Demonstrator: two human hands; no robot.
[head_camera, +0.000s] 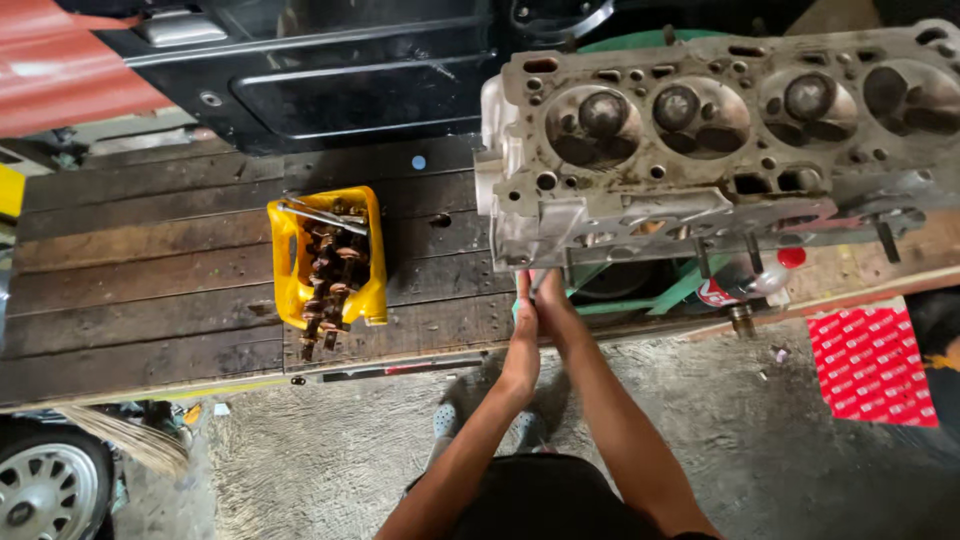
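A grey, grimy cylinder head (640, 215) lies on its side on a dark wooden bench (150, 290), its combustion chambers facing up at me. My left hand (522, 345) and my right hand (552, 308) are pressed close together just below the head's lower left corner, fingertips reaching up to its bottom edge. A thin pale piece shows between the fingertips, but I cannot make out what it is or whether either hand grips it.
A cut-open yellow jug (285, 270) holding rusty engine parts and wrenches sits on the bench to the left. Under the head lie a plastic bottle with a red cap (745, 282) and a green frame (690, 285). A red patterned sheet (870, 365), a wheel (40, 490) and a broom (120, 435) are on the concrete floor.
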